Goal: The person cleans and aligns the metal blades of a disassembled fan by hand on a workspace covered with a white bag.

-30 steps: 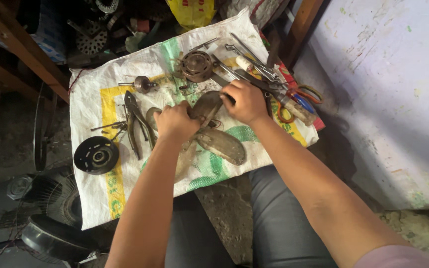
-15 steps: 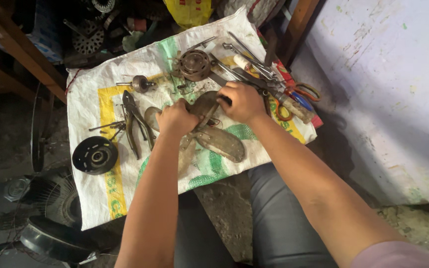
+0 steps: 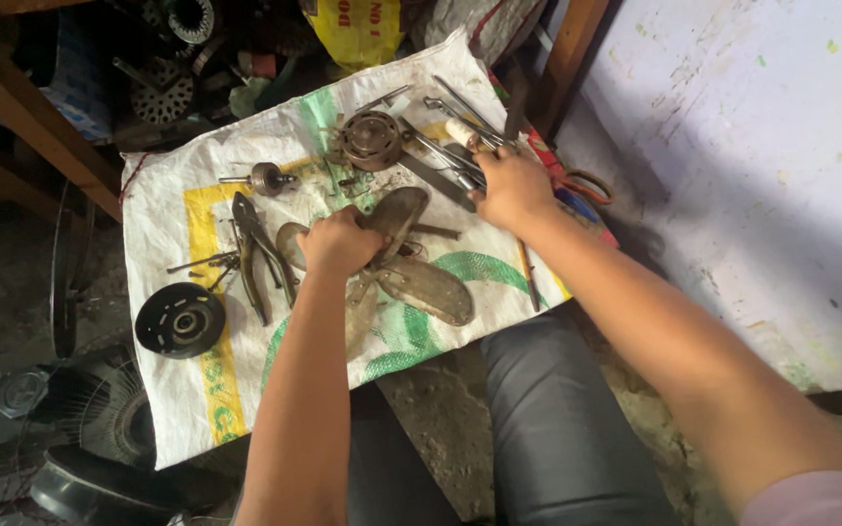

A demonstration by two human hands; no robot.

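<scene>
My left hand [image 3: 338, 242] is closed around the hub of a rusty metal fan blade [image 3: 428, 290], which lies in the middle of a white woven sack [image 3: 172, 219]. One blade points up and to the right, another down and to the right. My right hand [image 3: 511, 185] rests knuckles up on a pile of long hand tools [image 3: 440, 136] at the sack's upper right. Its fingers curl over a white-handled tool [image 3: 460, 131]. Whether it grips one is hidden. A thin metal rod [image 3: 530, 278] runs out from under that hand.
On the sack lie pliers [image 3: 250, 255], a black round cover [image 3: 180, 319], a round motor part [image 3: 372, 140] and a small shaft piece [image 3: 267, 178]. Red-handled scissors [image 3: 582, 185] lie at the right edge. A wooden frame [image 3: 21, 127] stands left, a pale wall [image 3: 752, 146] right, a fan grille [image 3: 99, 419] lower left.
My right hand has left the fan blade hub and moved up and right onto the tool pile. My left hand stays on the hub.
</scene>
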